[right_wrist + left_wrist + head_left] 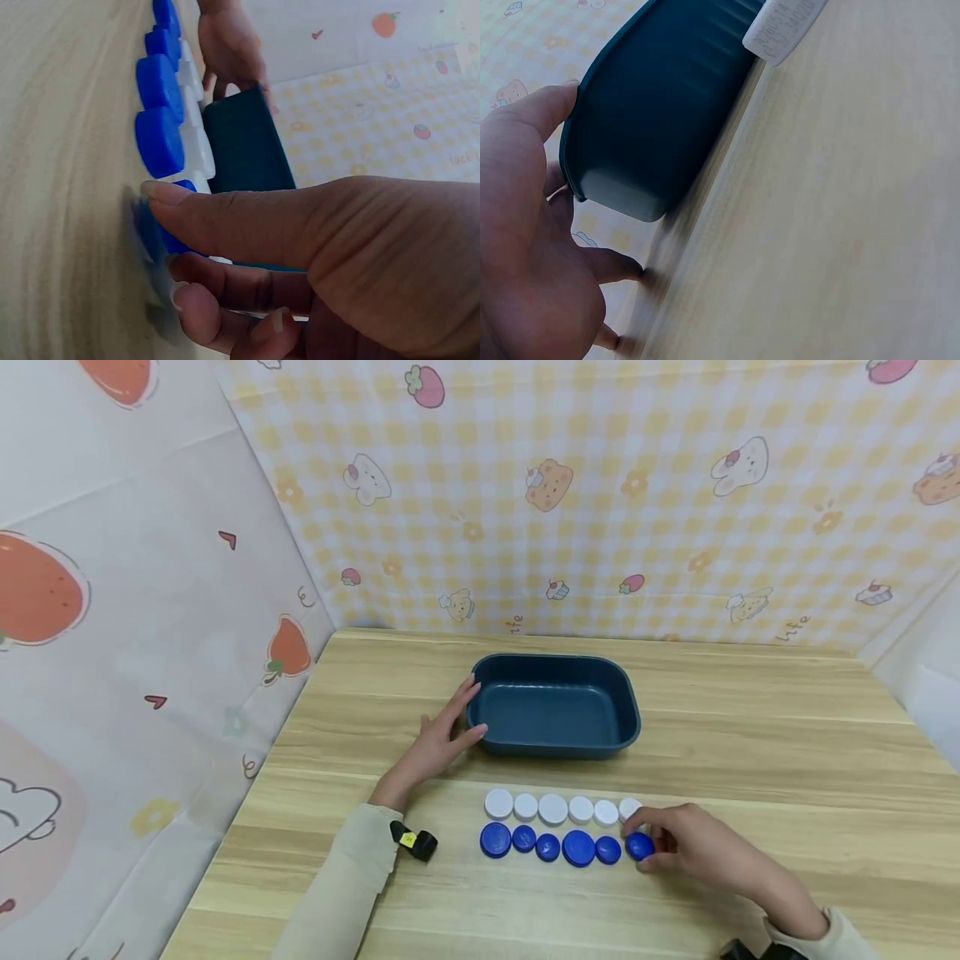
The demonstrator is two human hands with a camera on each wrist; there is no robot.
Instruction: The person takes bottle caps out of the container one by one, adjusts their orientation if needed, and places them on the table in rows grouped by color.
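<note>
My right hand [705,847] pinches the rightmost blue bottle cap [640,846] between thumb and fingers; in the right wrist view the thumb partly covers that cap [176,241]. It belongs to a front row of several blue caps [578,848] of differing sizes. Right behind them runs a row of several white caps [553,810], the rightmost partly hidden by my fingers. My left hand [435,743] touches the left rim of a dark teal plastic bin [555,752], thumb and fingers spread. In the left wrist view some fingertips [630,266] reach down near the tabletop.
Everything stands on a wood-grain table [750,727]. A yellow checked cloth [600,527] hangs behind it, and a white printed cloth [172,568] covers the left side. A white block with printed characters [784,30] intrudes at the top of the left wrist view.
</note>
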